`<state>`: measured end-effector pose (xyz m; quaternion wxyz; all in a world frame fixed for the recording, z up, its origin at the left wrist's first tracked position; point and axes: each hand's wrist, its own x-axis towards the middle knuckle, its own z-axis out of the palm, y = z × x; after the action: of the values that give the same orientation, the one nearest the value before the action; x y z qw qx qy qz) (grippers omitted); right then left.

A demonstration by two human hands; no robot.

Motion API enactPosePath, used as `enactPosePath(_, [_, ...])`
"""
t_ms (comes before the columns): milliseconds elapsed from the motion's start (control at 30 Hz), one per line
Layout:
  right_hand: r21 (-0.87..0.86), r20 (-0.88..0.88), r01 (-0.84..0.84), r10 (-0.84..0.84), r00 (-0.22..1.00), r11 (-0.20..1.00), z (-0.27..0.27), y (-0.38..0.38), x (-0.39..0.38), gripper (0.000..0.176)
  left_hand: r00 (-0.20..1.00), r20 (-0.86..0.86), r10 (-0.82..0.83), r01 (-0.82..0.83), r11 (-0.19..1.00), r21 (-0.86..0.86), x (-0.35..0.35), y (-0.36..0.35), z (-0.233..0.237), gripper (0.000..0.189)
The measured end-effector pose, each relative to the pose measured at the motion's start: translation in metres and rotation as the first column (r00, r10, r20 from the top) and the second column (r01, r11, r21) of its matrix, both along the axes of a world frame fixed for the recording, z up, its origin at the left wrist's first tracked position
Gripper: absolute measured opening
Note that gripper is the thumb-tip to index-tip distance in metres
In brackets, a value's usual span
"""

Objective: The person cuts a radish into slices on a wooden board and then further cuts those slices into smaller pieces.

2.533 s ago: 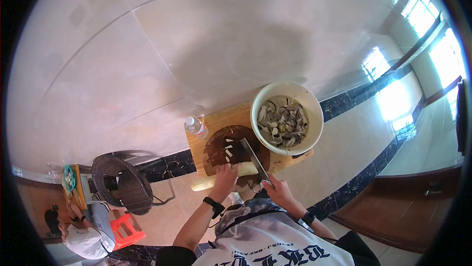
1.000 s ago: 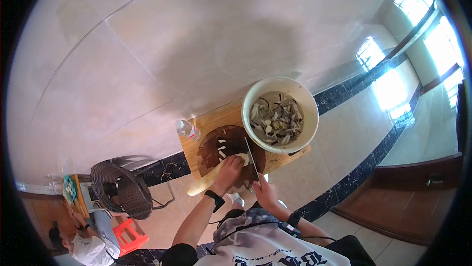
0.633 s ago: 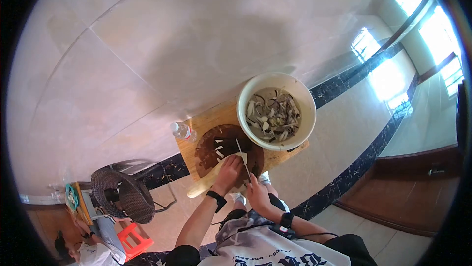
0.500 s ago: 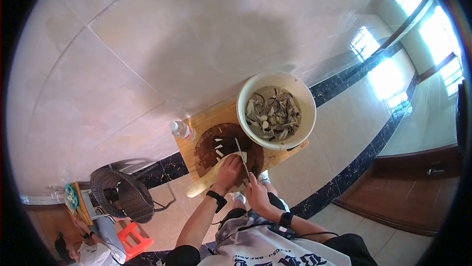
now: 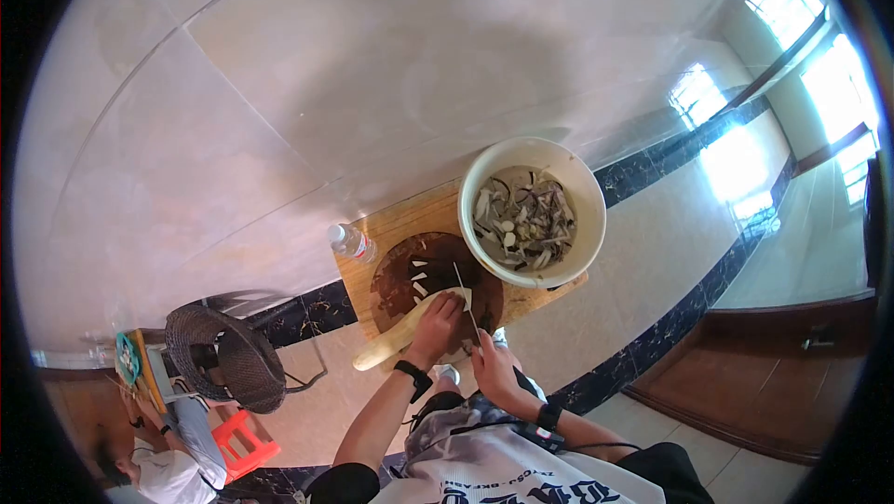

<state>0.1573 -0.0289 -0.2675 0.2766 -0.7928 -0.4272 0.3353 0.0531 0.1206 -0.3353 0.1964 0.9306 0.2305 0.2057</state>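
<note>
My left hand point(image 5: 436, 327) presses on a long pale vegetable point(image 5: 386, 346) that lies across the round brown chopping board point(image 5: 391, 271). Its fingers are wrapped over the cut end. In my right hand point(image 5: 495, 369) is the handle of a knife point(image 5: 467, 304), whose thin blade stands at the vegetable's cut face. Several white cut pieces point(image 5: 419, 276) lie on the board beyond my left hand. Behind the board to the right, a large white bucket point(image 5: 596, 211) holds sliced pale and dark pieces in liquid.
A clear plastic bottle point(image 5: 352, 241) stands on the wooden table point(image 5: 419, 211), left of the board. At the far left are a wicker chair point(image 5: 251, 374), a red stool point(image 5: 244, 446) and another person point(image 5: 168, 476) beside a small table. The tiled wall rises behind.
The view has shifted slightly, so the bucket and bottle appear a little farther right. Both hands keep their grips, and the knife remains at the vegetable's end.
</note>
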Motion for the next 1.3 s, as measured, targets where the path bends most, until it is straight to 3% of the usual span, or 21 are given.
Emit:
enactPosePath(367, [-0.04, 0.022, -0.02, 0.021, 1.0, 0.999, -0.007, 0.0, -0.003, 0.045, 0.999, -0.027, 0.022, -0.021, 1.0, 0.015, -0.002, -0.003, -0.014, 0.041])
enactPosePath(467, [0.0, 0.058, -0.02, 0.02, 0.998, 1.0, -0.013, -0.002, -0.004, 0.041, 0.999, -0.025, 0.02, -0.02, 1.0, 0.012, -0.001, -0.004, -0.009, 0.041])
enactPosePath(567, [-0.071, 0.016, -0.065, 0.066, 0.998, 0.995, -0.006, 0.001, 0.003, 0.031, 0.999, -0.039, 0.015, -0.014, 1.0, 0.015, 0.0, -0.004, -0.009, 0.041])
enactPosePath(733, [-0.025, -0.074, -0.048, 0.046, 0.996, 0.999, -0.021, -0.001, 0.01, 0.024, 0.999, -0.033, 0.004, -0.005, 1.0, -0.021, 0.001, -0.005, -0.003, 0.041])
enactPosePath(1300, [-0.018, -0.063, -0.106, 0.105, 0.992, 0.994, -0.04, 0.003, 0.018, 0.028, 1.0, -0.008, 0.028, -0.029, 0.997, -0.067, 0.001, -0.002, -0.01, 0.044])
